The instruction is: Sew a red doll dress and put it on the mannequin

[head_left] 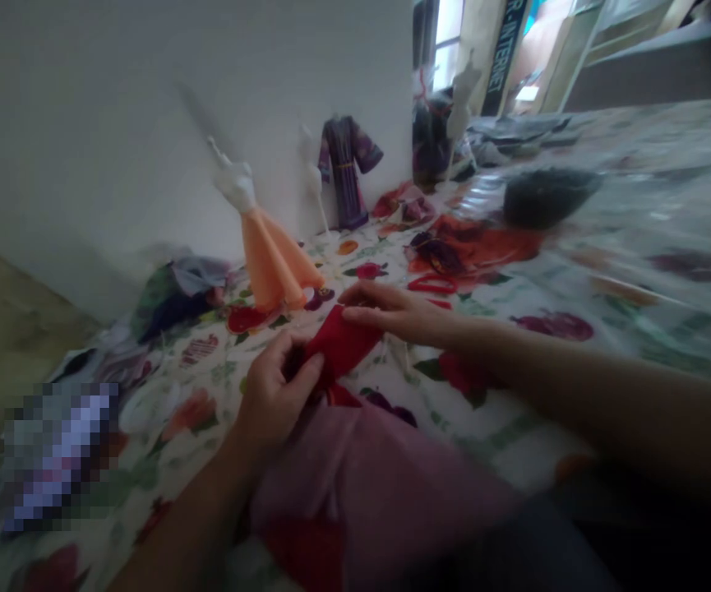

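Note:
Between my two hands is a piece of red fabric. My left hand pinches its lower left edge between thumb and fingers. At the upper right corner, my right hand grips the same fabric with thumb and fingertips closed. Below it hangs a wide dusty-pink cloth, which appears joined to the red piece; the exact join is blurred. Beyond my hands a small white dress form wears an orange skirt. Red-handled scissors lie just past my right hand.
A fruit-patterned tablecloth covers the surface. By the wall stand a small purple robe and a bare white dress form. Orange-red cloth, a dark bundle and clear plastic lie right; more fabric is heaped left.

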### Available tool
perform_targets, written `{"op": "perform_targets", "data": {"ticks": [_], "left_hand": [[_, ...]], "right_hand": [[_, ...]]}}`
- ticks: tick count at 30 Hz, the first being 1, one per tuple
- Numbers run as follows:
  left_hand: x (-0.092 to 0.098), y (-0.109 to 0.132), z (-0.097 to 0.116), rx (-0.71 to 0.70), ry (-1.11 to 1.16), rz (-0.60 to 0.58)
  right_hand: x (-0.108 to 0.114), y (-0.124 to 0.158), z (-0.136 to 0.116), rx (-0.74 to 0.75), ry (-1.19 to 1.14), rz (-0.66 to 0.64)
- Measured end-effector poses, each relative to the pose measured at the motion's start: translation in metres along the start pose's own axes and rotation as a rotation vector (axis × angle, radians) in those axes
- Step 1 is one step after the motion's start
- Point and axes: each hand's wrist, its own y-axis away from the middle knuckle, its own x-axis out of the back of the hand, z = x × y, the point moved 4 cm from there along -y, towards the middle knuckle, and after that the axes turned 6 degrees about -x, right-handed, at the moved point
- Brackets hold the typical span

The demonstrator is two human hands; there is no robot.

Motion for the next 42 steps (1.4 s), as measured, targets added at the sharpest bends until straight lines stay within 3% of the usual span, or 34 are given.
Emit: {"op": "perform_targets", "data": {"ticks": [3,6,17,28,32,42], "left_hand": [[0.007,0.001,0.002,0.009,0.149,0.124],[0.008,0.003,0.003,0.042,0.249,0.158],[-0.022,0.013,0.004,0.365,0.607,0.002],[-0.026,0.019,0.007,0.456,0.650,-0.035],[-0.027,0.020,0.004,0.472,0.683,-0.099],[-0.017,0.020,0.006,0.491,0.658,-0.121]], "right_hand": [[-0.003,0.002,0.002,-0.140,-0.266,-0.095],[-0.009,0.003,0.008,-0.175,-0.382,-0.232],[-0.023,0.015,-0.006,-0.074,-0.353,-0.364],[-0.028,0.020,-0.010,-0.054,-0.319,-0.389],[-0.024,0.019,-0.012,-0.061,-0.346,-0.342],[-0.019,0.014,-0.008,-0.146,-0.463,-0.256]]}}
